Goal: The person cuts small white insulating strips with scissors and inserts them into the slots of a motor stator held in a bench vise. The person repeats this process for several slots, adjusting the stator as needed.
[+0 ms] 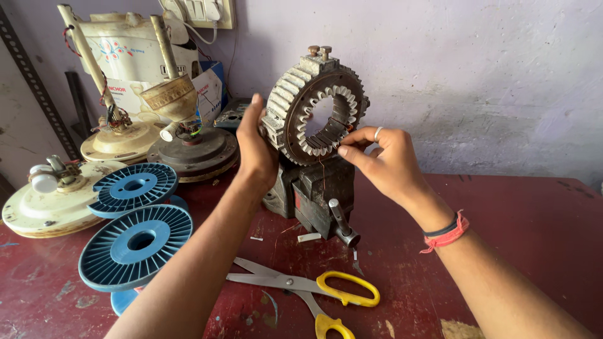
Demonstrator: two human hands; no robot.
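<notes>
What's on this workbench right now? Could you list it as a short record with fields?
Left hand: grips the outer rim of the stator, steadying it upright
Right hand: fingers pinch at the stator's inner slots, by a thin copper wire
Stator mount: dark winder with a crank handle
Front: scissors, yellow handles, lying open
Left: two blue spools, fan parts
Surface: red table

Our left hand (pixel 256 145): raised far, palm flat, fingers upright. Our right hand (pixel 384 160): raised alongside, thumb and forefinger pinched.
</notes>
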